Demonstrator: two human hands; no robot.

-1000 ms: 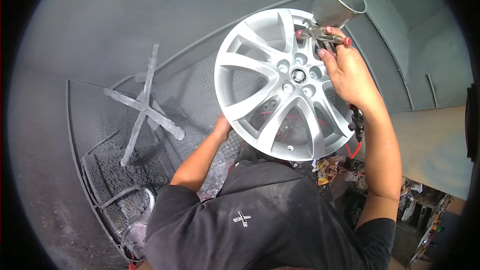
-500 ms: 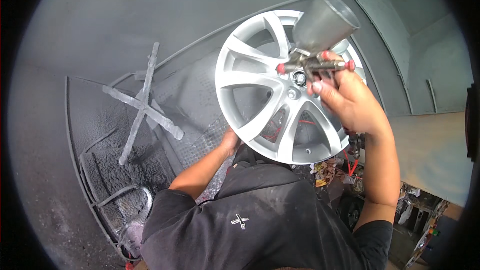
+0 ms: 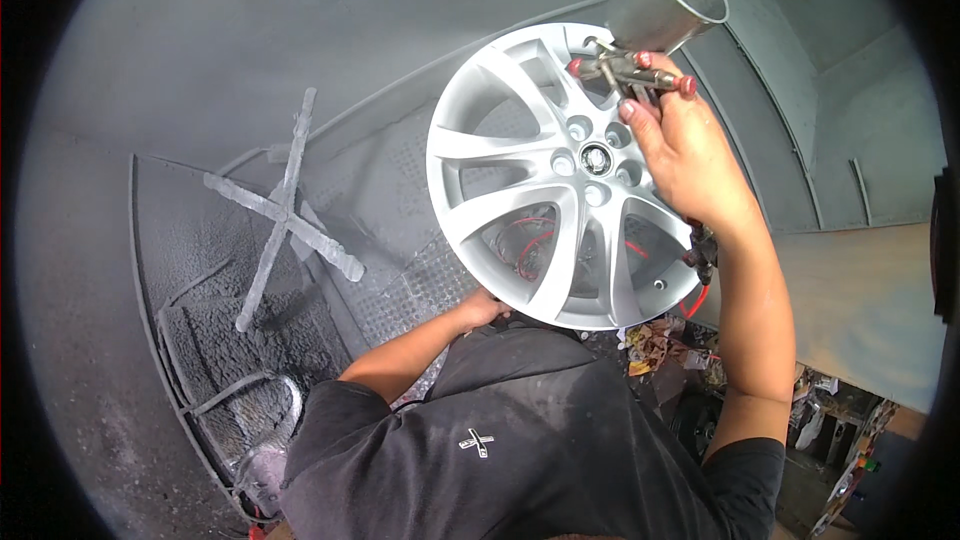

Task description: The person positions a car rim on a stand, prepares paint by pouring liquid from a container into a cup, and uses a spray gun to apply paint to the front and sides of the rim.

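In the upper right of the frame, the right grip (image 3: 695, 160) is wrapped around a spray gun (image 3: 630, 72) with a metal cup (image 3: 640, 12), above a silver wheel (image 3: 596, 158) right of centre. The left grip (image 3: 484, 308) is at the wheel's lower-left edge, its fingers hidden; I cannot tell whether it grasps anything.

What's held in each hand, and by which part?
Right hand: spray gun, by its handle, below the cup. Left hand: at the lower-left edge of the wheel, fingers hidden; can't tell if it grips anything.
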